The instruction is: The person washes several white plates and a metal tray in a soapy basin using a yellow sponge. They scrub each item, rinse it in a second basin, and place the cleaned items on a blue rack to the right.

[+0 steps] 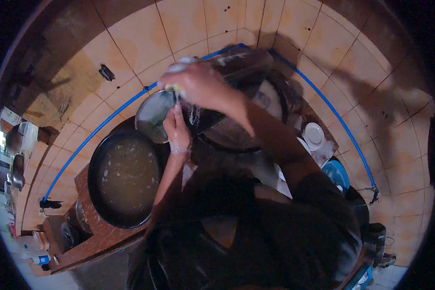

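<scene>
My left hand (177, 130), wet and flecked with suds, grips the lower end of a thin, shiny utensil (177, 97). Its upper end runs into my right hand (203, 85), so its kind cannot be made out. A yellowish scrubbing sponge (174, 88) is pressed in the right hand's fingers around that utensil. White foam (187, 59) shows over the knuckles. Just left of both hands a round metal-rimmed vessel (150, 117) holds cloudy liquid. Beneath my right forearm lies a wide, dark-rimmed round vessel (235, 134), partly covered by the arm.
A large black tub (125, 181) of murky water with floating bits stands on the reddish counter (105, 246). Small white dishes (314, 136) are stacked at right, near a blue basin (335, 175). A blue pipe (101, 125) runs along the tiled wall (183, 21).
</scene>
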`<state>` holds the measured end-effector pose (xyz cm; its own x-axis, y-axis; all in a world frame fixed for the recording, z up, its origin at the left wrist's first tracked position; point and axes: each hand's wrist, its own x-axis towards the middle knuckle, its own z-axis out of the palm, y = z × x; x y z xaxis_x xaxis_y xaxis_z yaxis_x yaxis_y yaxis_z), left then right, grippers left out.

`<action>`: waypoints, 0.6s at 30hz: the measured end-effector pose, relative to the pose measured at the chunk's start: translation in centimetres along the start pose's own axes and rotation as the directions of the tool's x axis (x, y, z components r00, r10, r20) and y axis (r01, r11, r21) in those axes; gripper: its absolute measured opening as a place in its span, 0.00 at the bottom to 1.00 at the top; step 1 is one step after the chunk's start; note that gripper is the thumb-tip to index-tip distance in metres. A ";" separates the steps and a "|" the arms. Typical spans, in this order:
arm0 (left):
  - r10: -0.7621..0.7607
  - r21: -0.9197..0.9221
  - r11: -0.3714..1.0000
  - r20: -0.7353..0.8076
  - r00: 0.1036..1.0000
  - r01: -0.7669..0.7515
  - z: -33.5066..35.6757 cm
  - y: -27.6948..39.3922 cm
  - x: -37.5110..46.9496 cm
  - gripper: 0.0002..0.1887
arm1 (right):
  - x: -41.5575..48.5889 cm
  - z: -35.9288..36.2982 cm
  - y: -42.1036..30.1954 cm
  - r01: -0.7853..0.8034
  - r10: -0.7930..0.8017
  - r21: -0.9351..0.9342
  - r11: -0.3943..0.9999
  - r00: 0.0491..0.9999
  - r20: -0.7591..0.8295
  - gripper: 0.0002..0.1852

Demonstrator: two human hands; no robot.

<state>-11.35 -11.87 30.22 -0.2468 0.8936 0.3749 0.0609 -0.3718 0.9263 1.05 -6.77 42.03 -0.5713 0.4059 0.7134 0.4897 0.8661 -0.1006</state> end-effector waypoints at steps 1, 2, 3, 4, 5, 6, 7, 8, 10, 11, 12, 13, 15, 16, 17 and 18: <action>0.050 -0.242 0.966 -0.178 0.983 -0.093 1.6 0.1 -0.4 0.16 | -0.3 0.5 -1.6 -0.025 0.025 -0.068 0.997 1.000 -0.006 0.13; 0.047 -0.270 0.957 -0.213 0.976 -0.105 1.4 0.0 0.3 0.16 | 0.3 0.6 -1.7 -0.003 0.001 -0.045 0.999 0.999 -0.041 0.13; 0.025 -0.306 0.947 -0.235 0.972 -0.098 1.2 -1.2 0.2 0.15 | -0.3 1.2 -1.5 0.001 -0.003 -0.027 1.000 0.998 -0.064 0.13; 0.001 -0.340 0.936 -0.257 0.966 -0.092 0.9 -2.2 0.1 0.15 | -0.9 1.9 -1.1 0.007 -0.008 -0.008 1.000 0.996 -0.088 0.13; -0.060 -0.385 0.922 -0.232 0.971 -0.035 0.4 -2.3 0.0 0.13 | -1.6 2.4 -0.3 -0.001 0.012 0.107 0.994 0.994 -0.106 0.15; -0.093 -0.357 0.934 -0.199 0.976 0.016 -0.4 -3.0 -0.2 0.14 | -2.3 2.9 0.2 -0.040 0.052 0.129 0.991 0.994 -0.091 0.14; -0.127 -0.326 0.943 -0.167 0.978 0.067 -1.1 -4.2 -0.5 0.14 | -3.0 3.2 0.7 -0.080 0.092 0.151 0.985 0.993 -0.076 0.14; -0.163 -0.297 0.948 -0.145 0.976 0.114 -1.4 -4.0 -0.6 0.14 | -3.4 3.2 1.0 -0.113 0.124 0.174 0.978 0.991 -0.056 0.14; -0.234 -0.425 0.896 -0.203 0.951 0.130 -1.3 -3.7 -1.2 0.16 | -4.0 2.3 1.9 -0.192 0.205 0.213 0.958 0.978 -0.037 0.13; -0.263 -0.478 0.869 -0.232 0.937 0.126 -1.6 -2.9 -1.4 0.17 | -4.4 1.4 2.9 -0.201 0.208 0.109 0.973 0.976 -0.057 0.13; -0.260 -0.475 0.872 -0.248 0.933 0.117 -2.3 -2.6 -1.4 0.18 | -4.7 0.5 4.2 -0.210 0.210 0.006 0.978 0.975 -0.078 0.13; -0.271 -0.495 0.859 -0.226 0.936 0.129 -2.2 -2.8 -1.1 0.20 | -6.3 -0.5 7.0 -0.237 0.241 0.044 0.970 0.962 -0.125 0.13; -0.288 -0.526 0.838 -0.202 0.936 0.144 -2.9 -1.9 -1.1 0.21 | -8.6 -1.9 12.4 -0.207 0.210 0.036 0.978 0.947 -0.244 0.12; -0.265 -0.499 0.856 -0.205 0.942 0.132 -3.0 -1.6 -1.0 0.21 | -9.4 -2.4 13.8 -0.165 0.149 -0.025 0.986 0.939 -0.311 0.11; -0.246 -0.477 0.870 -0.205 0.947 0.123 -3.3 -1.4 -0.9 0.21 | -9.7 -2.3 13.5 -0.360 0.382 0.128 0.924 0.858 -0.343 0.12; -0.228 -0.456 0.883 -0.204 0.952 0.114 -3.4 -1.3 -0.8 0.21 | -10.1 -2.3 12.9 -0.527 0.596 0.280 0.803 0.729 -0.336 0.13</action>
<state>-14.56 -12.97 28.54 -0.4464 0.8841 0.1381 -0.4150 -0.3413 0.8434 14.66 -0.34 35.08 0.0962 0.7141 0.6934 0.5097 0.5630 -0.6506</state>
